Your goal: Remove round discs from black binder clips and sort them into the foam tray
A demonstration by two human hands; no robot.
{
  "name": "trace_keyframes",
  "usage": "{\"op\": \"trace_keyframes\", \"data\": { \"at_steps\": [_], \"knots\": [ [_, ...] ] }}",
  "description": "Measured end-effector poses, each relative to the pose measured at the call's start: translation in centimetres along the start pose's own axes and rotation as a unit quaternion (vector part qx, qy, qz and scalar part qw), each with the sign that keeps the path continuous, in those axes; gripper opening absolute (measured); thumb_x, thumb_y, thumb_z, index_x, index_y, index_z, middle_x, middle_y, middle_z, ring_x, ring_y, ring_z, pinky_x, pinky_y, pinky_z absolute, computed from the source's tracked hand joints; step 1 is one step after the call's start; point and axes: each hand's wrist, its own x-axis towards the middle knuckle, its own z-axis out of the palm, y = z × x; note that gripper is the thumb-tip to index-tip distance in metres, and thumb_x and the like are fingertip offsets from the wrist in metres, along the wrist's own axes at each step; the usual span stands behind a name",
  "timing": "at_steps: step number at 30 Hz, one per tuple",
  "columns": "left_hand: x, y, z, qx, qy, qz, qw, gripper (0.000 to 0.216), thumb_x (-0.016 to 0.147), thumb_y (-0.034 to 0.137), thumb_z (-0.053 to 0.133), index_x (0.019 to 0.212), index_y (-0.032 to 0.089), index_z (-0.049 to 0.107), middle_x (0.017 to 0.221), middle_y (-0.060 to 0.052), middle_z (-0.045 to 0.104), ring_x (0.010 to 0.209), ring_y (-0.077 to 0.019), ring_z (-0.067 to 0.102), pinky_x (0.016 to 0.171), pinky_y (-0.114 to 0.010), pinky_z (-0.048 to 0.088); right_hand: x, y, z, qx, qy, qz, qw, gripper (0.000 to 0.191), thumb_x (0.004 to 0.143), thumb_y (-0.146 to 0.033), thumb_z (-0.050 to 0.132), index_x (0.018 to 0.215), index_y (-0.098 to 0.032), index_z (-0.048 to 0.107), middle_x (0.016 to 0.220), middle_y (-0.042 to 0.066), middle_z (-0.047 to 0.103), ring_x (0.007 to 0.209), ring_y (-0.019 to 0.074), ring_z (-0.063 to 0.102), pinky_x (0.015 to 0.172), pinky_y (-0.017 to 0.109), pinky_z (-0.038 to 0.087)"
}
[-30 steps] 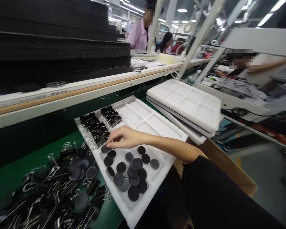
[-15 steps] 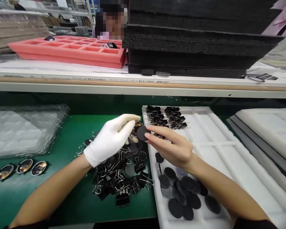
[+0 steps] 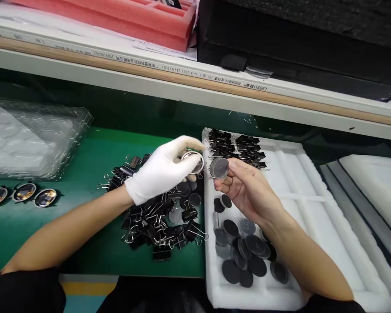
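My left hand (image 3: 163, 170), in a white glove, is closed on a round metal-rimmed piece (image 3: 193, 161) above a heap of black binder clips (image 3: 156, 217). My bare right hand (image 3: 247, 191) pinches a dark round disc (image 3: 219, 168) and holds it up beside that piece, a small gap between them. Under the right hand, several black discs (image 3: 244, 252) lie in a compartment of a white foam tray (image 3: 313, 226). Rows of binder clips (image 3: 236, 145) fill the tray's far compartments.
Three round metal-rimmed pieces (image 3: 21, 194) lie in a row on the green mat (image 3: 84, 182) at the left. Clear plastic trays (image 3: 29, 139) are stacked behind them. A shelf edge (image 3: 182, 82) runs overhead with a pink foam tray (image 3: 124, 17) and black foam (image 3: 296, 39). More white foam trays (image 3: 371, 187) are at right.
The view swung left and then dipped down. My right hand lifted a disc out of the tray and turned palm-up with it; my gloved left hand came into view holding the rimmed piece beside the disc.
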Motion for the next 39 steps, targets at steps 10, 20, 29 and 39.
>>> {"op": "trace_keyframes", "data": {
  "at_steps": [10,20,29,39],
  "knots": [
    [0.2,0.1,-0.1,-0.010,0.045,-0.069,0.997,0.025,0.097,0.039,0.066,0.109,0.016,0.068,0.080,-0.004,0.071,0.054,-0.0094,0.063,0.044,-0.018,0.046,-0.4,1.3,0.0,-0.121,-0.076,-0.065,0.988,0.022,0.093,-0.042,0.079,0.101,-0.022,0.073,0.081,0.001,0.077,0.069,0.0161,0.075,0.067,0.029,0.066],
    [-1.8,-0.7,1.9,0.187,0.109,0.117,0.969,0.028,0.104,0.041,0.057,0.106,0.020,0.076,0.096,-0.002,0.078,0.072,-0.0115,0.068,0.073,-0.025,0.057,-0.6,1.9,0.8,-0.196,0.008,-0.190,0.962,0.033,0.090,-0.038,0.084,0.087,-0.023,0.055,0.077,-0.003,0.070,0.063,0.0148,0.076,0.059,0.025,0.064],
    [-1.4,-2.4,1.9,0.241,-0.078,0.252,0.934,0.055,0.106,0.021,0.040,0.161,0.017,0.034,0.158,-0.018,0.052,0.146,-0.0257,0.053,0.124,-0.046,0.045,0.6,3.4,-0.4,-0.197,-0.045,-0.147,0.968,0.041,0.088,-0.041,0.085,0.115,-0.025,0.059,0.100,0.000,0.070,0.070,0.0114,0.071,0.063,0.025,0.065],
    [-0.2,0.5,-2.8,0.469,-0.067,0.095,0.876,0.033,0.101,0.047,0.053,0.092,0.023,0.074,0.079,-0.002,0.070,0.077,-0.0200,0.069,0.076,-0.032,0.050,1.8,2.2,-1.9,-0.085,0.005,-0.033,0.996,0.025,0.078,-0.034,0.092,0.098,-0.024,0.080,0.094,0.003,0.079,0.081,0.0185,0.076,0.067,0.031,0.070]
  ]
}}
